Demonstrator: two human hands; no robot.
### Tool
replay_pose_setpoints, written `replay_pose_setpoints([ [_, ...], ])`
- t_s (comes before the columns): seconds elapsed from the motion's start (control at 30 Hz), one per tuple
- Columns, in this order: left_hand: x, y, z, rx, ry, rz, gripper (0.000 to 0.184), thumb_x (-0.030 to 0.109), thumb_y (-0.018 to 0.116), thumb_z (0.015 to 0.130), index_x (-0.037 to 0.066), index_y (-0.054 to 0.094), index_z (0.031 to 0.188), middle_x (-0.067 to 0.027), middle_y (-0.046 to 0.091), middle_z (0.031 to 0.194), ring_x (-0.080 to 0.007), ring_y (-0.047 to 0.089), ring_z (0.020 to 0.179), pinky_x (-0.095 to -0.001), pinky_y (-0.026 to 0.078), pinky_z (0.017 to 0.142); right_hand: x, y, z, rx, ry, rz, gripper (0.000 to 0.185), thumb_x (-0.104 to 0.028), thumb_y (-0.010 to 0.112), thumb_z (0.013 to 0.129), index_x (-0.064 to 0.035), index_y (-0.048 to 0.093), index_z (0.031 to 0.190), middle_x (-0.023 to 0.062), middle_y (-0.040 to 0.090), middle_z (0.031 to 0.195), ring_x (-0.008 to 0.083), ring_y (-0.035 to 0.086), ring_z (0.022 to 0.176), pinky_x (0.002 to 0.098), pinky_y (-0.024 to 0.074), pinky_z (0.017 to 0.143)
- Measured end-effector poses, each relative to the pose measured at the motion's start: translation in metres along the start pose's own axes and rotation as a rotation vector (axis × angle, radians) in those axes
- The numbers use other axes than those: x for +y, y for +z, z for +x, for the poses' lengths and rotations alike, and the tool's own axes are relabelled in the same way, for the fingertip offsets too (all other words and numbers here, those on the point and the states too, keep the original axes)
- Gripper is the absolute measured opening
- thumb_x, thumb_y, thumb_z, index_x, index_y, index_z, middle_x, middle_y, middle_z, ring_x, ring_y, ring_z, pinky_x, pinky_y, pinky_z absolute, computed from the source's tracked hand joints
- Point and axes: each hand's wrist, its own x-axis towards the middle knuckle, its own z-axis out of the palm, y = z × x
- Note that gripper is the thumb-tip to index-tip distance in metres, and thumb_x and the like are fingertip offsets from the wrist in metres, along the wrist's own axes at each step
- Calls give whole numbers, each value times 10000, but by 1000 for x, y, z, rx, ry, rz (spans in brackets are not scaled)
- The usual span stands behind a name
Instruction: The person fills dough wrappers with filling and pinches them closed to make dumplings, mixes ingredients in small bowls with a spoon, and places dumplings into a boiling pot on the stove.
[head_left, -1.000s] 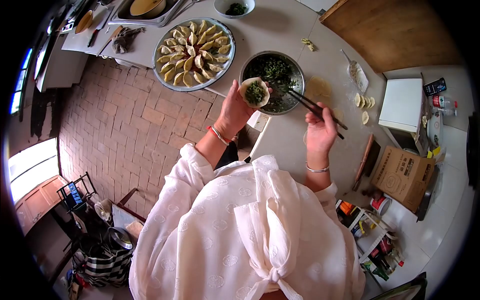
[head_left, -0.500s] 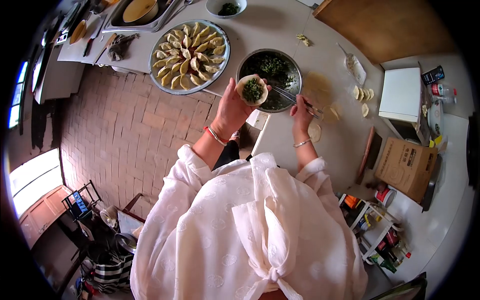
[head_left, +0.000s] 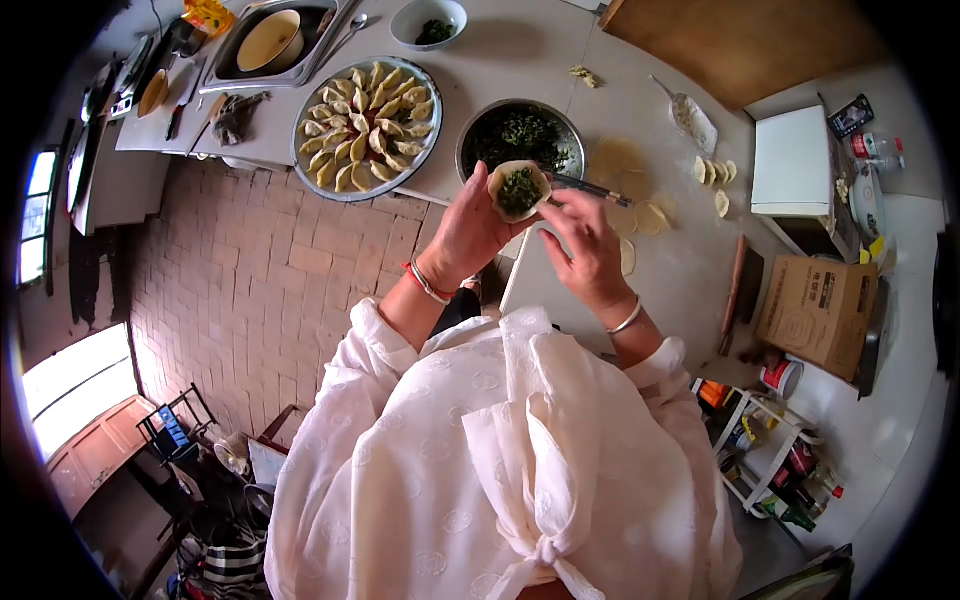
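Note:
My left hand (head_left: pixel 468 232) cups a round dumpling wrapper (head_left: pixel 541 181) with chopped green filling (head_left: pixel 519 191) heaped in its middle. The wrapper's edges curl up slightly. My right hand (head_left: pixel 588 245) is beside it, fingertips at the wrapper's right edge and thumb spread away; no chopsticks are in it. The chopsticks (head_left: pixel 600 192) rest across the rim of a metal bowl (head_left: pixel 578 150) of green filling, just beyond both hands. To the left stands a large plate (head_left: pixel 436 125) with rings of folded dumplings (head_left: pixel 358 122).
Flat wrappers (head_left: pixel 652 218) lie on the table right of the bowl. Farther right are small dough pieces (head_left: pixel 712 171), a scoop (head_left: pixel 690 118), a rolling pin (head_left: pixel 735 290) and a cardboard box (head_left: pixel 818 312). A light bowl (head_left: pixel 428 24) and a metal tray (head_left: pixel 328 40) stand behind.
My right hand has let go of the chopsticks, now left on the bowl, and moved left to the wrapper's edge. The filled wrapper has shifted slightly right.

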Motion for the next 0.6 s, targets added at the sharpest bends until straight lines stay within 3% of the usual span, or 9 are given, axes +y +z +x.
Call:
replay_pose_setpoints([
  [0.1, -7, -2, -1, 24, -28, 41, 593, 474, 283, 1039, 28, 421, 1404, -135, 530, 1367, -228, 529, 1248, -384, 444, 1053, 10, -2, 5, -27, -166, -89, 352, -36, 733, 760, -78, 612, 1088, 60, 574, 1033, 216, 610, 819, 328, 524, 698],
  [0.23, -15, 0, -7, -17, -9, 161, 488, 288, 451, 1021, 16, 383, 1420, -132, 495, 1391, -214, 508, 1264, -365, 432, 1069, 13, -7, 2, -68, -231, -92, 267, -36, 727, 763, -62, 613, 1003, 56, 568, 971, 221, 617, 834, 336, 527, 685],
  [0.33, -18, -2, -15, -92, 16, 149, 496, 103, 496, 967, -1, 353, 1431, -143, 450, 1422, -225, 483, 1288, -367, 412, 1092, 13, -6, -2, -38, -192, -18, 232, -40, 724, 773, -58, 619, 978, 54, 571, 964, 226, 620, 818, 340, 529, 666],
  [0.43, -18, 4, -20, -45, 0, 197, 482, 35, 480, 947, 3, 379, 1417, -119, 488, 1371, -215, 492, 1264, -389, 380, 1116, 8, -6, -7, -23, -174, 9, 208, -46, 724, 781, -54, 622, 963, 52, 572, 954, 229, 620, 798, 342, 530, 651],
  [0.6, -24, 4, -22, -23, 17, 225, 497, 63, 515, 941, 8, 383, 1417, -111, 491, 1369, -212, 499, 1256, -380, 400, 1098, 3, -7, -10, 1, -169, 50, 226, 0, 725, 782, -60, 619, 971, 74, 592, 941, 253, 625, 754, 356, 520, 616],
])
